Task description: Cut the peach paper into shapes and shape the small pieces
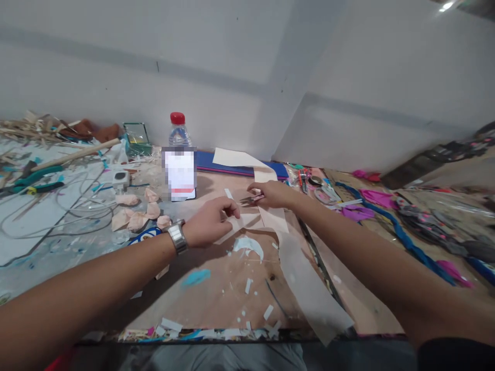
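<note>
My right hand is closed around a small pair of scissors, whose blades point left toward my other hand. My left hand, with a metal watch at the wrist, is curled in a pinch on a thin white paper strip; the fingers partly hide it. A long cream paper band runs under my right hand, from the back of the table to its front edge. White paper scraps lie on the brown tabletop below my hands.
Behind my hands stand a lit phone and a red-capped bottle. Crumpled peach paper pieces, cables and green-handled pliers are at left. Blue folders lie against the wall. Tape rolls and blue ribbon clutter the right.
</note>
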Demonstrator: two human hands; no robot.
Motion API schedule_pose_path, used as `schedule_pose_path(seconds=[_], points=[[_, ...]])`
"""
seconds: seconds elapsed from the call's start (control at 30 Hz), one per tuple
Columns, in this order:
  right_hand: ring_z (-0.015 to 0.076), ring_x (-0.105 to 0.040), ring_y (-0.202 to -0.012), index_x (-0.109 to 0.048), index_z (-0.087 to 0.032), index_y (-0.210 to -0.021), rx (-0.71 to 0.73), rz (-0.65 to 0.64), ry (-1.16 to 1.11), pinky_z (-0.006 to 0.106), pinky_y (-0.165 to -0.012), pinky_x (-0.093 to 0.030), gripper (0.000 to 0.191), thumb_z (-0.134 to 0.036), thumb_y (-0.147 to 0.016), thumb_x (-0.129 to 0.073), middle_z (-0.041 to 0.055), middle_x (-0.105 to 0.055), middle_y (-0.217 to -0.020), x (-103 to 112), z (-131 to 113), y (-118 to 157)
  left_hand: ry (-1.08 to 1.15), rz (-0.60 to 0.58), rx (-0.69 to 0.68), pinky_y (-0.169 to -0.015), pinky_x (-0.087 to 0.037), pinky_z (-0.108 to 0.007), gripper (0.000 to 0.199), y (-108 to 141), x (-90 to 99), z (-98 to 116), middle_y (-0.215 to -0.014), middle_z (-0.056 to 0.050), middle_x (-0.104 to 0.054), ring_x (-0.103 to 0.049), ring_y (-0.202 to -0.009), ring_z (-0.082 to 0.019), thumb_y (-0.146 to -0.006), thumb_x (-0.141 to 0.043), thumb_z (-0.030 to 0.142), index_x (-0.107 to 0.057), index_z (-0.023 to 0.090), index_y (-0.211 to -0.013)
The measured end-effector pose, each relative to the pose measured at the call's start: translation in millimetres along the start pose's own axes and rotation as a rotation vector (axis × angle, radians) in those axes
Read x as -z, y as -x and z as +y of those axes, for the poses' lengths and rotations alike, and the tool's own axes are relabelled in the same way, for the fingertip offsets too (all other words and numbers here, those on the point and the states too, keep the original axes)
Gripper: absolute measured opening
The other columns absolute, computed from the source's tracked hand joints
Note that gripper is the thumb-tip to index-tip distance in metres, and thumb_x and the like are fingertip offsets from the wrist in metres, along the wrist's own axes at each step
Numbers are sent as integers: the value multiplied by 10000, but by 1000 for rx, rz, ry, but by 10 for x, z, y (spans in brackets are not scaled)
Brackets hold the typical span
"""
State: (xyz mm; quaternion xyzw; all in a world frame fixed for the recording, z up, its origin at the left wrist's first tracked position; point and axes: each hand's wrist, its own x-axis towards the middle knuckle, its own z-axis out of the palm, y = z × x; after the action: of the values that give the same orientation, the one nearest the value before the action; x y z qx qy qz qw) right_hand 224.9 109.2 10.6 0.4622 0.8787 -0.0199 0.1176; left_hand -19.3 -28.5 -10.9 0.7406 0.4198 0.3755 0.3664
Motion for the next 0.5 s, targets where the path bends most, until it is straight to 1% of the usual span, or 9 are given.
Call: schedule_pose_path(seconds=[0.07, 0.13, 0.17, 0.23, 0.3, 0.33, 0.4, 0.43, 0.5], points=[[266, -698, -1002, -581, -344, -1414, 34, 12, 20, 288, -762, -430, 532, -418, -892, -652, 86, -762, -1151, 4, 96, 63, 147, 41, 108, -794, -471, -307, 260, -11, 15, 30, -914, -34, -676, -608, -868, -178, -637, -546, 57, -654, 172, -844], [258, -701, -1004, -575, -343, -1433, 11, 13, 54, 285, -769, -429, 563, -336, -875, -654, 89, -763, -1153, 28, 233, 96, 328, 90, 222, -707, -459, -270, 244, -22, 28, 69, -876, -22, -666, -599, -791, -152, -618, -572, 85, -644, 166, -836], [260, -699, -1026, -591, -338, -1422, 6, -3, 77, 286, -776, -432, 545, -334, -881, -648, 94, -758, -1177, 43, 310, 107, 437, 107, 276, -676, -454, -257, 245, -26, 34, 94, -866, -18, -666, -601, -764, -143, -612, -598, 100, -639, 165, -844], [273, -694, -1060, -642, -347, -1371, -59, -26, 146, 304, -800, -448, 464, -357, -907, -619, 99, -754, -1195, 75, 464, 126, 627, 162, 344, -669, -468, -243, 256, -28, 46, 164, -865, -14, -677, -630, -769, -138, -593, -661, 113, -631, 165, -842], [310, -689, -1082, -696, -306, -1303, -123, -8, 173, 349, -837, -465, 402, -334, -912, -608, 135, -750, -1195, 106, 594, 149, 749, 222, 357, -725, -500, -242, 273, -21, 69, 258, -897, -16, -692, -671, -849, -146, -576, -715, 93, -633, 163, -826], [321, -685, -1095, -704, -291, -1289, -149, 2, 176, 364, -851, -471, 395, -317, -905, -616, 144, -744, -1213, 120, 644, 161, 787, 246, 353, -746, -510, -239, 273, -15, 88, 311, -918, -18, -698, -685, -891, -150, -584, -728, 84, -641, 163, -830], [337, -681, -1114, -693, -262, -1302, -216, 45, 172, 395, -880, -480, 407, -300, -905, -612, 172, -725, -1254, 145, 703, 182, 837, 258, 362, -793, -543, -252, 260, 4, 149, 416, -963, -23, -702, -692, -946, -157, -631, -746, 86, -656, 169, -861], [341, -676, -1131, -669, -256, -1336, -248, 72, 161, 406, -894, -483, 428, -317, -918, -599, 179, -713, -1280, 153, 714, 187, 860, 285, 333, -835, -562, -272, 222, 18, 191, 465, -965, -27, -694, -687, -965, -160, -664, -752, 110, -658, 167, -857], [353, -665, -1159, -629, -222, -1385, -317, 126, 127, 426, -909, -492, 475, -407, -954, -552, 202, -689, -1321, 153, 711, 183, 855, 360, 267, -893, -586, -323, 164, 64, 297, 545, -992, -43, -686, -668, -976, -168, -713, -741, 139, -664, 169, -855]])
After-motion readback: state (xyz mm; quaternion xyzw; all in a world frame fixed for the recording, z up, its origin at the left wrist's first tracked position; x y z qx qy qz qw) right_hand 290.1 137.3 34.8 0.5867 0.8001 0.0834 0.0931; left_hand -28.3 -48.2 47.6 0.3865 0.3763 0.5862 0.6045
